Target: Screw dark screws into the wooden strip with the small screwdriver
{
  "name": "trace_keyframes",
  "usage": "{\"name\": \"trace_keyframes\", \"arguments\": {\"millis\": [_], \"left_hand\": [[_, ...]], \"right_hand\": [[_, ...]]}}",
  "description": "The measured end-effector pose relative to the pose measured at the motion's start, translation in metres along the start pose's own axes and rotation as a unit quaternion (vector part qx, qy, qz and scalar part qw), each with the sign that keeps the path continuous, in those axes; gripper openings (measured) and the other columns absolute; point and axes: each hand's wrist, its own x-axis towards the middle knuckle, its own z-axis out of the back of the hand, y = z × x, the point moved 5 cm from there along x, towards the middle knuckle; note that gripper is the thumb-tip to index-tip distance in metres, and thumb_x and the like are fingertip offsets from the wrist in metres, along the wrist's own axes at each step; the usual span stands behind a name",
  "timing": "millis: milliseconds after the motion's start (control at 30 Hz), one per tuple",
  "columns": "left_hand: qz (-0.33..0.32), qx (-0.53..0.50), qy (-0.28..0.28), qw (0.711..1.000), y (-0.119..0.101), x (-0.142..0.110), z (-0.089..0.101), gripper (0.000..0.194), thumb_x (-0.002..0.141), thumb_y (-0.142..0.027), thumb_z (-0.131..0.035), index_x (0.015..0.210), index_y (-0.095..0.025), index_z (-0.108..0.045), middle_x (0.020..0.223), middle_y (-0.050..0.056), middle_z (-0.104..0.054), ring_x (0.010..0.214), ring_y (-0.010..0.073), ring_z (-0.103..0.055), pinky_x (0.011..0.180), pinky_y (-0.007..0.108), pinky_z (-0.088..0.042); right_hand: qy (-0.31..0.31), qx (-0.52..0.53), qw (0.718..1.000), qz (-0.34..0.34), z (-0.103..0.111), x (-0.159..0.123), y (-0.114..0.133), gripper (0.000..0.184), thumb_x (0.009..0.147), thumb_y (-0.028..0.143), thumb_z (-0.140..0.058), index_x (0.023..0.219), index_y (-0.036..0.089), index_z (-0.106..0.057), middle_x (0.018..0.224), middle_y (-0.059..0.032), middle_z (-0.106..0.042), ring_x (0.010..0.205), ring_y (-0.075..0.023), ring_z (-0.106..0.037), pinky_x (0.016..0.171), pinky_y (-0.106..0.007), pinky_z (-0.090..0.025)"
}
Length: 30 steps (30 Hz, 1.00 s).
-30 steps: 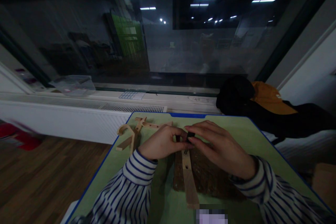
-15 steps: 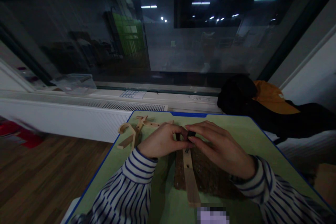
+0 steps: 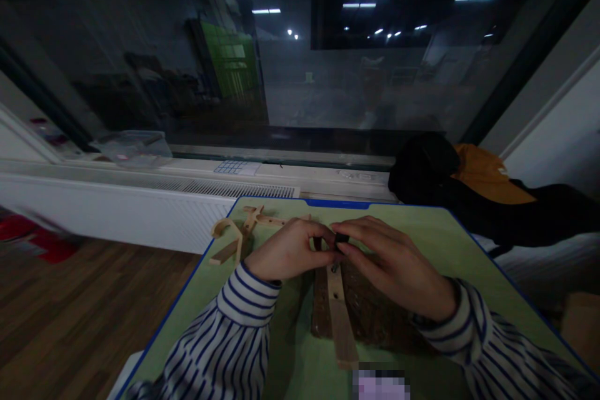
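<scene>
Both my hands meet over the far end of a pale wooden slat [image 3: 340, 319] that lies lengthwise on a dark brown board [image 3: 375, 315]. My left hand [image 3: 288, 251] is closed, fingertips pinched at the slat's end. My right hand [image 3: 394, 262] is closed too, thumb and fingers pinching a small black part [image 3: 340, 238] just above the slat. A hole shows in the slat right below the fingers. Striped sleeves cover both forearms.
A green mat with a blue border [image 3: 435, 231] covers the table. Several loose curved wooden pieces [image 3: 237, 231] lie at its far left corner. Dark clothing and an orange cap [image 3: 485, 174] sit at the right. A white radiator sill [image 3: 150, 184] and window lie beyond.
</scene>
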Motion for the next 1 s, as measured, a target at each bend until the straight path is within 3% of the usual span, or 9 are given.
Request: {"name": "trace_keyframes", "arguments": {"millis": [100,467,1000], "left_hand": [[0.002,0.003,-0.002,1.000,0.0002,-0.0001,0.0006,0.022,0.075,-0.034,-0.065,0.089,-0.017,-0.070,0.085,0.003,-0.071,0.080,0.0174,-0.063,0.078,0.029,-0.045],[-0.009,-0.001,0.008,1.000,0.0005,0.0005,0.0009,0.013,0.077,-0.027,-0.065,0.082,-0.016,-0.070,0.082,0.003,-0.069,0.082,0.0176,-0.061,0.078,0.028,-0.045],[0.003,0.016,0.010,1.000,0.0012,0.0003,0.0020,0.021,0.077,-0.033,-0.064,0.088,-0.016,-0.070,0.086,0.005,-0.070,0.084,0.0182,-0.062,0.082,0.029,-0.045]], "right_hand": [[-0.001,-0.001,1.000,0.000,0.0000,-0.0004,-0.0004,0.030,0.087,0.014,-0.051,0.117,0.020,-0.050,0.106,-0.0050,-0.062,0.098,-0.0153,-0.055,0.086,-0.034,-0.046],[0.005,-0.006,1.000,-0.007,-0.0002,-0.0004,0.0015,0.030,0.087,0.014,-0.050,0.117,0.020,-0.050,0.107,-0.0051,-0.062,0.099,-0.0154,-0.055,0.087,-0.033,-0.046],[-0.007,-0.022,1.000,-0.002,0.0000,-0.0008,0.0009,0.029,0.087,0.016,-0.052,0.115,0.020,-0.050,0.104,-0.0051,-0.063,0.096,-0.0155,-0.056,0.084,-0.034,-0.047]]}}
